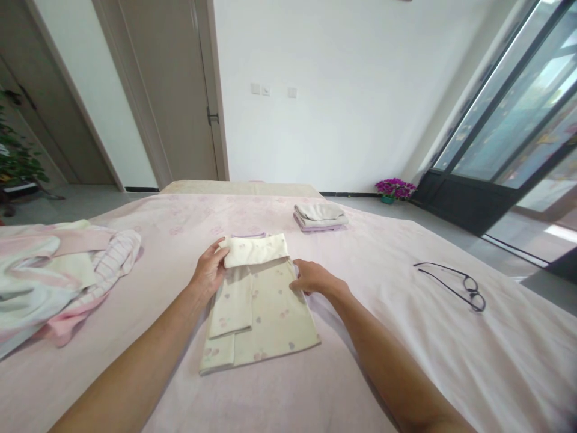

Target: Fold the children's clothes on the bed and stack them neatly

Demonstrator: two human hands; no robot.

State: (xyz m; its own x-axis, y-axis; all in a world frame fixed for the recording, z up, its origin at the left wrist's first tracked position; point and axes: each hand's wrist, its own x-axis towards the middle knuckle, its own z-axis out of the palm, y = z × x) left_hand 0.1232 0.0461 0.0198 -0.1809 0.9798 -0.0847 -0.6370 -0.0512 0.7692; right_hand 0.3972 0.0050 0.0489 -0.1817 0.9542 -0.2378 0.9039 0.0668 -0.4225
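A cream long-sleeved top [279, 313] with small heart prints lies partly folded on the bed, one sleeve laid down over its body. Its upper end is turned over into a paler band, and a bit of purple trim shows behind it. My left hand [210, 264] grips the left end of that band, thumb on top. At the right edge, just below the band, my right hand [315, 278] pinches the cloth between thumb and fingers. Beyond my hands sits a small stack of folded clothes [320, 216], grey-beige above and lilac below.
Loose clothes [54, 276] in white, pink and stripes are heaped at the left. Black-framed glasses [471, 288] lie on the right of the pink bedspread [387, 337]. Past the bed stand a purple-flowered pot [392, 189], a closed door [166, 90] and a glazed door [500, 132].
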